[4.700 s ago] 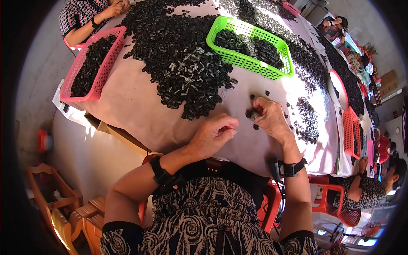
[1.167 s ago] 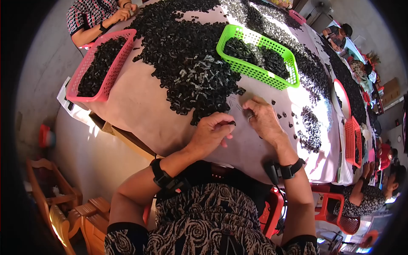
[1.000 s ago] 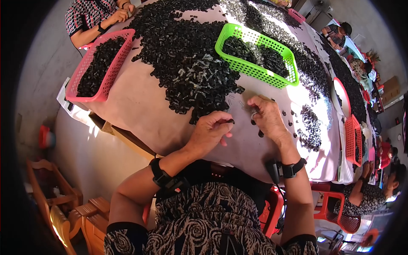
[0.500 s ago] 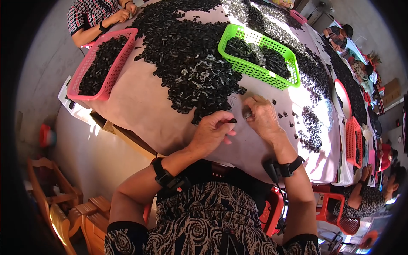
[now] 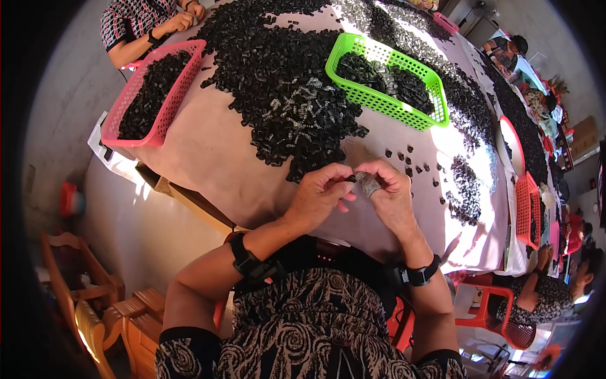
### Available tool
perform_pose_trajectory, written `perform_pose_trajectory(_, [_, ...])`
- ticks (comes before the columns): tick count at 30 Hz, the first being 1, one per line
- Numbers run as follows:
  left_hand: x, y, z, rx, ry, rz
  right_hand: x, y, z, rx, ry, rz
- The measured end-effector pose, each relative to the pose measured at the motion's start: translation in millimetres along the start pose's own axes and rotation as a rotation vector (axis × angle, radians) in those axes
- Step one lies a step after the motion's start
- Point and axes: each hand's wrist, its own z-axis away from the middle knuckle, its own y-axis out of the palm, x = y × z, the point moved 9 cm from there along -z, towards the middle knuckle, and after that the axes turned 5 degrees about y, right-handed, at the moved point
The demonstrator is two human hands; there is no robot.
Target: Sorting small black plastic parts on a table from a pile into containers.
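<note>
My left hand [image 5: 315,197] pinches a small black plastic part [image 5: 351,179] between thumb and forefinger. Fingertips of my right hand [image 5: 392,201] meet it from the other side, in a closed pinch. Whatever those right fingers hold is too small to make out. A grey wrapping [image 5: 368,184] covers the right thumb. Just beyond my hands lies a heap of like black parts [image 5: 278,136], with small metal springs [image 5: 300,108] scattered on top. Several loose black parts [image 5: 418,169] lie on the cloth beyond my right hand.
A green basket [image 5: 388,112] of black parts stands ahead, and a pink basket [image 5: 163,120] at the left edge of the cloth-covered table [image 5: 202,145]. Across the far left sits a person [image 5: 136,31]. More people and a red basket [image 5: 522,211] are along the right.
My right hand has come back from the loose springs on the cloth toward my left hand, and their fingertips now meet at the black part. The left hand has barely moved.
</note>
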Motion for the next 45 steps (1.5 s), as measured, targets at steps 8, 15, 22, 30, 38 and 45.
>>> perform_pose_trajectory(8, [-1,2,1,0.014,0.040,-0.034,31,3,9,-0.028,-0.165,0.381])
perform_pose_trajectory(15, [-6,6,3,0.030,0.126,-0.045,35,0,18,-0.130,-0.222,0.389])
perform_pose_trajectory(22, [-4,10,3,0.051,0.127,-0.054,33,-1,22,-0.140,-0.240,0.340])
perform_pose_trajectory(30, [-1,7,2,0.037,0.140,-0.050,32,0,28,-0.156,-0.262,0.421])
perform_pose_trajectory(38, [-1,7,5,0.013,0.104,-0.118,31,3,27,-0.164,-0.231,0.446])
perform_pose_trajectory(45, [2,6,3,-0.002,0.125,-0.048,30,5,30,-0.160,-0.239,0.439])
